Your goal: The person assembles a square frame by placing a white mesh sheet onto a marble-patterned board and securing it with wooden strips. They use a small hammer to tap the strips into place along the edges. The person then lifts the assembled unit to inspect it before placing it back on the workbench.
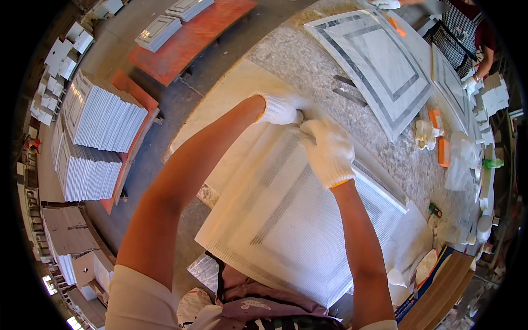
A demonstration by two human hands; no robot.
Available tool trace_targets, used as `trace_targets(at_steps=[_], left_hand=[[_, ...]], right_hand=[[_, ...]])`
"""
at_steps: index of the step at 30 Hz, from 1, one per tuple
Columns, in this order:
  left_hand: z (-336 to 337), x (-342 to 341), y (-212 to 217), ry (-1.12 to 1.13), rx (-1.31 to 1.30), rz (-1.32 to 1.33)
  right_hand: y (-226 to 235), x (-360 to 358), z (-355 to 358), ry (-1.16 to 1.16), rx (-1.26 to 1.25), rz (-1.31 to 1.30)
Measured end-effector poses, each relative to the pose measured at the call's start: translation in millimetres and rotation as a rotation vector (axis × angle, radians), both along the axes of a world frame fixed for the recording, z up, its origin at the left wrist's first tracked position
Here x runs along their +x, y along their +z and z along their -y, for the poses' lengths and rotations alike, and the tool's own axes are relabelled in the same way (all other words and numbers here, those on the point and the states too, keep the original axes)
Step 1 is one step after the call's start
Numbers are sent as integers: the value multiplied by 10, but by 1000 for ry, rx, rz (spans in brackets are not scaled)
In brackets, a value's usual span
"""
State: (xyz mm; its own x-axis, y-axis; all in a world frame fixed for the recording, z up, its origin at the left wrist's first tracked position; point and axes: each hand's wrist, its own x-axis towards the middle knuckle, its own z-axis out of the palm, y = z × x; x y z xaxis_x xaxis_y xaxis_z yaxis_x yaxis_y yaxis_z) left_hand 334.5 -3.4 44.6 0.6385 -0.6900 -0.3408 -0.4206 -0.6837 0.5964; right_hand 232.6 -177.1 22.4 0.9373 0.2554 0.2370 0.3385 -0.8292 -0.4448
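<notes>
In front of me lies a marble mosaic panel with grey border bands, seen through a white mesh sheet (286, 220) that covers it. My left hand (283, 109), in a white knit glove, is closed near the far corner of the sheet. Beside it my right hand (328, 146), gloved alike, has its fingers curled together at the same edge. A small greyish rounded bit shows between the two hands; its kind is too small to tell. Under the panel is a pale board (231, 104) on the worktable (280, 55).
Another bordered marble panel (374, 66) lies at the far right, with two dark strips (349, 91) beside it. A co-worker's gloved hand (470, 85) rests near a further panel. Orange blocks (443, 152) and a clear plastic bag (462, 162) sit at right. Stacked tiles (102, 118) stand on a red pallet at left.
</notes>
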Motion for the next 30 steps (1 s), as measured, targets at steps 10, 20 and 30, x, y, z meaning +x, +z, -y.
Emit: trace_targets(at_steps=[10, 20, 30], left_hand=[[-51, -62, -33, 72, -63, -1], [68, -271, -113, 210, -23, 267], [84, -318, -94, 198, 53, 336]], right_hand=[[170, -221, 191, -50, -74, 20], [-71, -48, 33, -46, -106, 129], [-74, -39, 42, -1, -74, 185]])
